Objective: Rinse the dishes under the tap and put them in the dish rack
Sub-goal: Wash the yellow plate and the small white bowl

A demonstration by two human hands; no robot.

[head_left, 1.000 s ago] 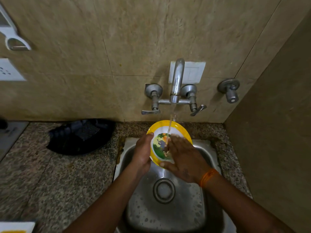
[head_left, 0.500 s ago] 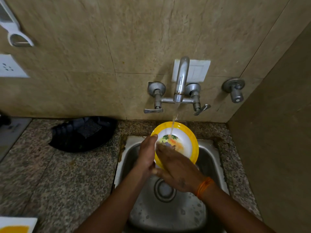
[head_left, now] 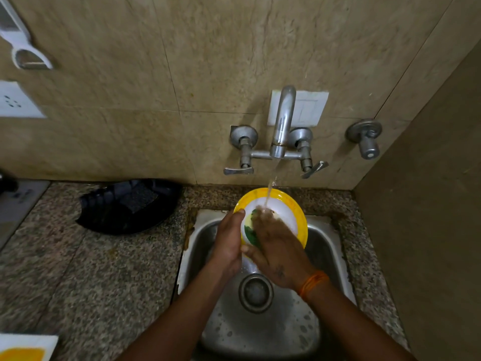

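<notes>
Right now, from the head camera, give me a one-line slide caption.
Left hand holds a yellow-rimmed plate under the running tap while the right hand rubs its face over the sink.

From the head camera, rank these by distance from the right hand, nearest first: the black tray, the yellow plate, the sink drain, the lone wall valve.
From the right hand:
1. yellow plate, touched, under it.
2. sink drain, just below.
3. wall valve, upper right.
4. black tray, far left on the counter.

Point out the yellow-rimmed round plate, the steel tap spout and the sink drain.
yellow-rimmed round plate (head_left: 299, 212): head view, right rim.
steel tap spout (head_left: 283, 121): head view, mid-pipe.
sink drain (head_left: 255, 293): head view, centre.
</notes>
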